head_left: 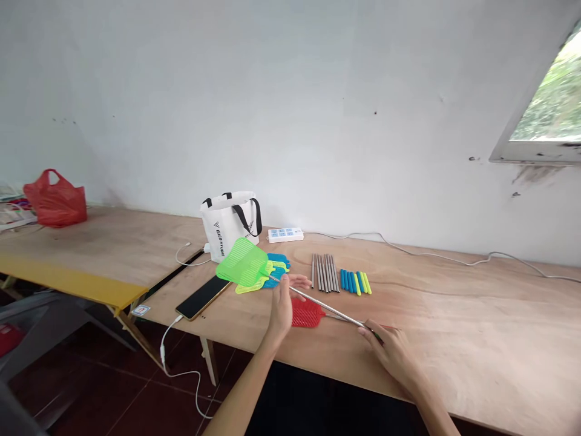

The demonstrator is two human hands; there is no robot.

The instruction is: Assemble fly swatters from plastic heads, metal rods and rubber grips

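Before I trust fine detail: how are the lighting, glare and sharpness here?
Head view: the window is overbright and hazy; head view, lower left: the floor sinks into shade; head view, centre: the green fly swatter and metal tubes read fairly clearly, without heavy glare or obvious motion blur.

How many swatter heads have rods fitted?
2 visible: the green head, its rod in the right hand, and the red head on the table. The pile behind the green head may hide others.

White tote [223,217] beside power strip [285,234]; black phone [203,297] near
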